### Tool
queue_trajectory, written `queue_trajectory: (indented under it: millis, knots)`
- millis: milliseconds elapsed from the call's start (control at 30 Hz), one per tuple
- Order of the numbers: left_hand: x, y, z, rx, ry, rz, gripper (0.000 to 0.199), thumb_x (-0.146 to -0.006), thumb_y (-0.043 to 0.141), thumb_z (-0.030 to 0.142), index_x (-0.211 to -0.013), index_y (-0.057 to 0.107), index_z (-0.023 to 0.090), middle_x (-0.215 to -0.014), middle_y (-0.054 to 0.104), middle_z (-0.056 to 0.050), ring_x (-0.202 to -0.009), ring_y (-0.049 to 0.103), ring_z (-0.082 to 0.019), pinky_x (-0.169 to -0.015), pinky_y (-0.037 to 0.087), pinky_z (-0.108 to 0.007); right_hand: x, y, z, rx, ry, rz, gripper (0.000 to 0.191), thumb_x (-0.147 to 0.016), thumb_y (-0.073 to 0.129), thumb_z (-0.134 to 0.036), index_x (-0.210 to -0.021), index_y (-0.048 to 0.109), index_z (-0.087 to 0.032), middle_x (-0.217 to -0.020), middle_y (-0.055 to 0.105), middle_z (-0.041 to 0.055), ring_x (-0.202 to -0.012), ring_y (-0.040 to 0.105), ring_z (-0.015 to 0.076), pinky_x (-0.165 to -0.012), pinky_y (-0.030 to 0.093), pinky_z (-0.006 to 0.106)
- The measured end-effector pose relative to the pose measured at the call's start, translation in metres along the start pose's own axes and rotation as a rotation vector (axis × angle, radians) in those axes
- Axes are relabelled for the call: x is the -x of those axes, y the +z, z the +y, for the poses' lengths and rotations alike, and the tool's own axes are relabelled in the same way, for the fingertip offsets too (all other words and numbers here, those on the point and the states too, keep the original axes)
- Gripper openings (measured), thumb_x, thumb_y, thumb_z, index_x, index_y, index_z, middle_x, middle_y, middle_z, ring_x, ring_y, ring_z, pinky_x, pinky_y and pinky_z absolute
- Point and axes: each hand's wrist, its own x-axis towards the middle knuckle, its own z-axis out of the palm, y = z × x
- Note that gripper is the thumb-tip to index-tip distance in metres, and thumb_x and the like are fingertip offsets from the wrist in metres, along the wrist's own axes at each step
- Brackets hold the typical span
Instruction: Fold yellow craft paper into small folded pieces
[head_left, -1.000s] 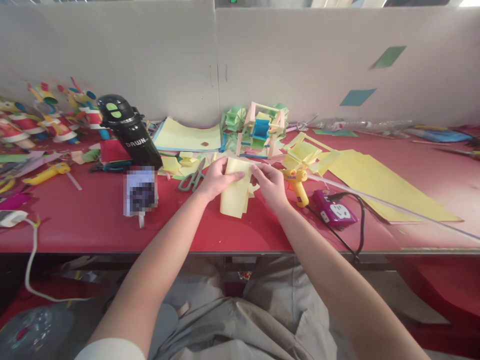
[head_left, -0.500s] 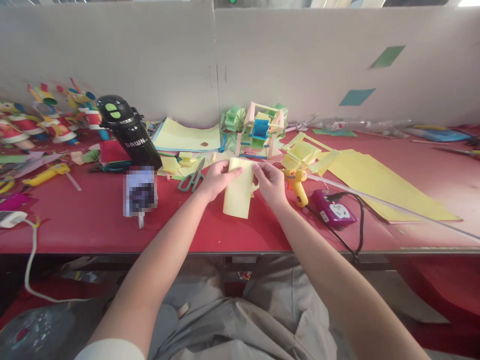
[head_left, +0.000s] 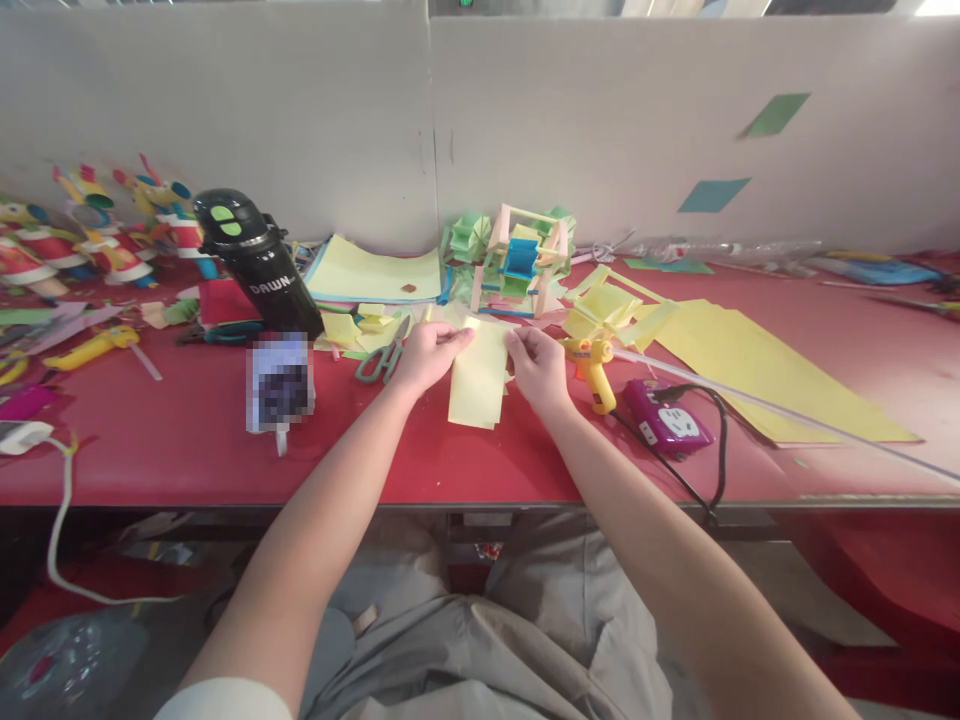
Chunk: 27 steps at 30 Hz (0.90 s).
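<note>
A pale yellow folded paper hangs between my two hands above the red table. My left hand pinches its upper left corner, thumb on the near face. At the upper right edge, my right hand grips the same paper with thumb and fingers together. Green-handled scissors lie just left of my left hand, partly covered by it. To the right of my right hand rests a yellow glue gun. Behind the hands stands a small paper-and-stick frame with a blue folded piece in it.
A black bottle and a phone-like item, blurred out, stand at left. The purple power socket with its black cable sits right, beside large yellow sheets. Cut yellow pieces lie behind the glue gun. Paper figures line the far left.
The paper has turned to lie flatter and straighter between my hands, its lower edge slightly higher. My left hand has shifted slightly along the top edge; the surroundings have not moved.
</note>
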Motion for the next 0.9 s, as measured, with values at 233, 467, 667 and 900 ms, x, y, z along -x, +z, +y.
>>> queue_trajectory:
  millis: [233, 467, 667, 900]
  knots:
    - [-0.0032, -0.0013, 0.0024, 0.217, -0.042, 0.016, 0.037, -0.066, 0.081, 0.042, -0.088, 0.073, 0.014, -0.088, 0.076, -0.008, -0.084, 0.069, -0.021, -0.081, 0.053, -0.033, -0.0017, -0.0024, 0.0041, 0.021, -0.012, -0.001, 0.035, -0.087, 0.061, -0.049, -0.068, 0.053, -0.02, -0.053, 0.049, -0.0039, -0.048, 0.045, 0.0101, -0.047, 0.035, 0.025]
    - [-0.0046, -0.0017, 0.0018, 0.216, -0.083, 0.075, 0.028, -0.063, 0.08, 0.037, -0.075, 0.07, 0.014, -0.079, 0.074, -0.006, -0.076, 0.067, -0.019, -0.076, 0.051, -0.031, -0.0004, -0.0003, 0.0042, -0.003, -0.005, -0.057, 0.039, -0.086, 0.061, -0.053, -0.068, 0.054, -0.02, -0.051, 0.048, -0.004, -0.046, 0.044, 0.0101, -0.045, 0.033, 0.025]
    - [-0.0063, -0.0014, -0.0023, 0.213, -0.023, 0.102, 0.029, -0.068, 0.076, 0.043, -0.072, 0.068, 0.016, -0.071, 0.071, -0.003, -0.068, 0.063, -0.016, -0.068, 0.048, -0.028, 0.0017, 0.001, -0.0008, -0.009, -0.019, -0.107, 0.041, -0.086, 0.06, -0.057, -0.069, 0.055, -0.02, -0.051, 0.048, -0.004, -0.046, 0.044, 0.0102, -0.046, 0.034, 0.025]
    - [-0.0045, -0.0026, -0.0008, 0.187, -0.028, 0.036, 0.036, -0.073, 0.073, 0.051, -0.081, 0.07, 0.016, -0.08, 0.073, -0.005, -0.076, 0.066, -0.017, -0.074, 0.05, -0.029, 0.0004, 0.0001, 0.0014, -0.009, -0.006, -0.085, 0.041, -0.085, 0.061, -0.058, -0.069, 0.054, -0.021, -0.052, 0.049, -0.0039, -0.047, 0.045, 0.0107, -0.046, 0.034, 0.025]
